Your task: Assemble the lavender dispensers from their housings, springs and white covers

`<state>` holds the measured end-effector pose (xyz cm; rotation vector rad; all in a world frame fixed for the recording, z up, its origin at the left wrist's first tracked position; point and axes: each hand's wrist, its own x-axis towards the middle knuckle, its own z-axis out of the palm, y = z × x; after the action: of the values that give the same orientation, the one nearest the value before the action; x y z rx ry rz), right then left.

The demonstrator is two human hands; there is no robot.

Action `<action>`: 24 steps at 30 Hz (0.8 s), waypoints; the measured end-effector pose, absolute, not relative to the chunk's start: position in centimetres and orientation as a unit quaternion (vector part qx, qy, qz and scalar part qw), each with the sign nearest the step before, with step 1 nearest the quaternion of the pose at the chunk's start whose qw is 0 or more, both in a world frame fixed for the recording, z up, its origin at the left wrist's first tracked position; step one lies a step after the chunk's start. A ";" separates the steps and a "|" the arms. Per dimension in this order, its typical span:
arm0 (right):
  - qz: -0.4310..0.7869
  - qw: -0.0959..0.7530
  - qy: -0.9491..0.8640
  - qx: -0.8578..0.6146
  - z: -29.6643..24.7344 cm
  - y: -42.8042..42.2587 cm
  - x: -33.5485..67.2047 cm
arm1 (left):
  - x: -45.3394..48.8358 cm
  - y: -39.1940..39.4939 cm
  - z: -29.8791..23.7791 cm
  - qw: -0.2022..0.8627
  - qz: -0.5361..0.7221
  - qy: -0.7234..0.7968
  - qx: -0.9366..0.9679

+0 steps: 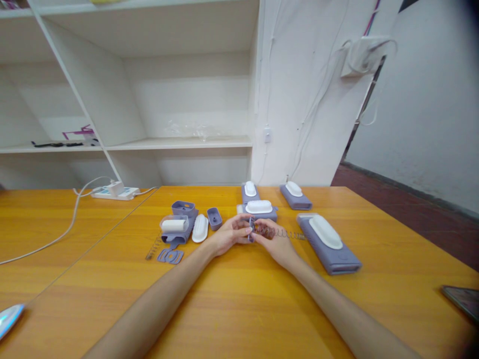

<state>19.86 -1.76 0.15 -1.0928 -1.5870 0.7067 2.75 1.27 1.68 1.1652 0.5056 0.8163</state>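
Near the middle of the table, my left hand pinches a small purple-grey plastic plate held on edge. My right hand meets it from the other side, its fingers closed round a long metal coil spring. The spring's free end sticks out to the right of that hand. Fingers partly hide where spring and plate come together. Left of my hands lie a white oval piece, a small grey cup-like part, a grey housing with a white roll, flat grey plates and another spring.
Several grey boxes with white oval tops stand beyond and right of my hands, the nearest box at the right. A power strip with a white cable sits at the back left. A dark flat device lies on the right. White shelves rise behind.
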 end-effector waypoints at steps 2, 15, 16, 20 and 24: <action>0.291 0.517 -0.661 -0.459 0.1 -1.7 19.8 | 2.8 1.3 1.7 0.731 0.369 0.228 0.527; 0.236 0.525 -0.669 -0.470 -0.3 -1.7 19.6 | 2.8 1.6 1.3 0.742 0.367 0.222 0.515; 0.234 0.524 -0.670 -0.471 -0.3 -1.8 19.7 | 2.8 1.6 1.3 0.741 0.366 0.221 0.517; 0.224 0.525 -0.670 -0.474 -0.1 -1.8 19.6 | 2.8 1.6 1.2 0.740 0.369 0.219 0.519; 0.209 0.530 -0.674 -0.471 0.1 -1.9 19.5 | 2.6 1.7 1.2 0.748 0.366 0.202 0.516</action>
<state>19.54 -1.87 0.08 -1.1239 -1.6092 0.4981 2.64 1.73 1.15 1.1276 0.4418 0.7997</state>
